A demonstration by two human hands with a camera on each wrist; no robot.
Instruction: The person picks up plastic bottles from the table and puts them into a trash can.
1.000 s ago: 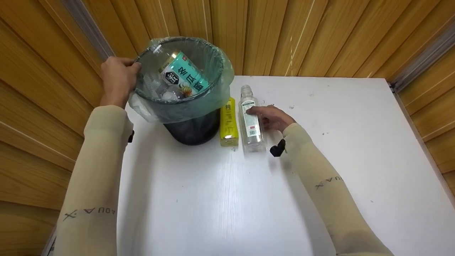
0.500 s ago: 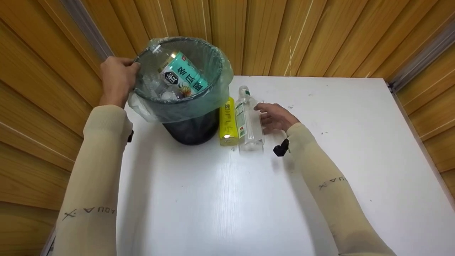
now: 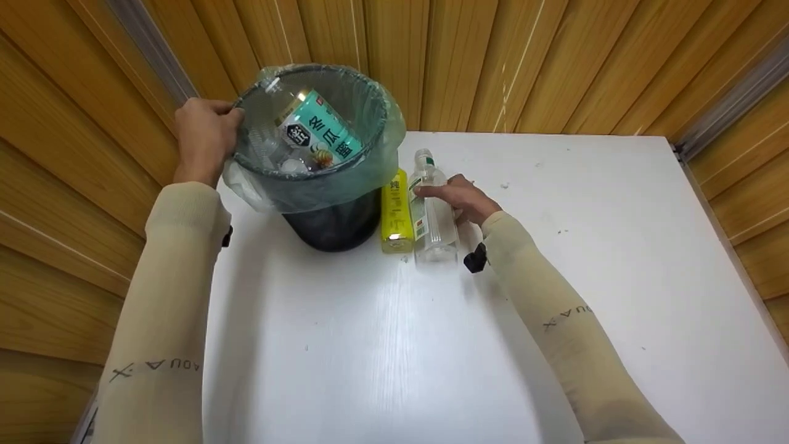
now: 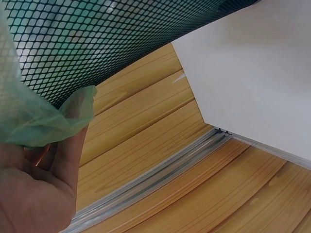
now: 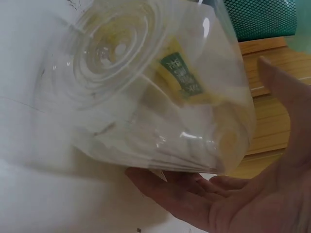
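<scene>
Clear bottle [image 3: 431, 209] lies mid-frame beside yellow bottle [image 3: 396, 216]; right hand [image 3: 463, 198] wraps it, grasp step. Left hand [image 3: 203, 139] grips bin [image 3: 320, 179] rim. Next move likely needs a lift over the rim.

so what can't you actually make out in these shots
- Clear bottle label: too small in the head view, blurred in the right wrist view.
- Left hand fingertips: behind the bin rim and liner.
- Bin's bottom contents: covered by the teal-label bottle.
- Yellow bottle cap: not discernible.
</scene>
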